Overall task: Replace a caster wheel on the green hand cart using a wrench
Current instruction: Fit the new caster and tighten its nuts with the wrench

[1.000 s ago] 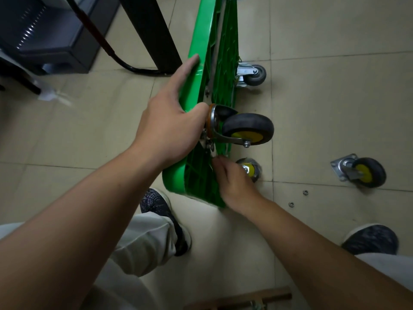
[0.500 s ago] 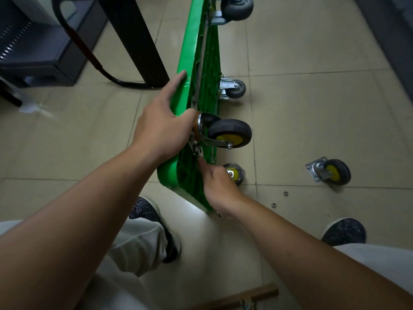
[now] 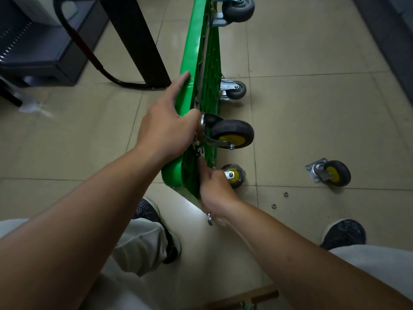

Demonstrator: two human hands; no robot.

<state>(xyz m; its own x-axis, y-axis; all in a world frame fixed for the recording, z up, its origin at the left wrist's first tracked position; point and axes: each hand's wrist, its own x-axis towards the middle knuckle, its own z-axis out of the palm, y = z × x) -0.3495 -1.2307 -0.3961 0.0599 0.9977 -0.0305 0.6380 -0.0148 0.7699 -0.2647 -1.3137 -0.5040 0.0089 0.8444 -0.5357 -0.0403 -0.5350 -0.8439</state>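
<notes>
While the green plastic hand cart [image 3: 192,52] stands up on its long edge, right fingers [image 3: 202,163]: curled tight round a thin silver metal wrench [image 3: 209,219], with one finger pointing up at the bolt under the wheel plate.
Right hand [image 3: 214,189]: low, by the cart's near corner; the wrench end pokes out below it.
Left fingers [image 3: 178,83]: first finger straight along the cart's top edge, thumb by the shiny wheel plate.
Left hand [image 3: 165,128]: grips the cart's top edge.
Black caster wheel with a yellow middle [image 3: 231,134]: sticks out sideways from the cart's underside, just past the left thumb.
Loose black and yellow caster [image 3: 330,173]: lies on the tan tile floor [image 3: 312,119], well apart, with two small metal rings [image 3: 285,194] near it.
</notes>
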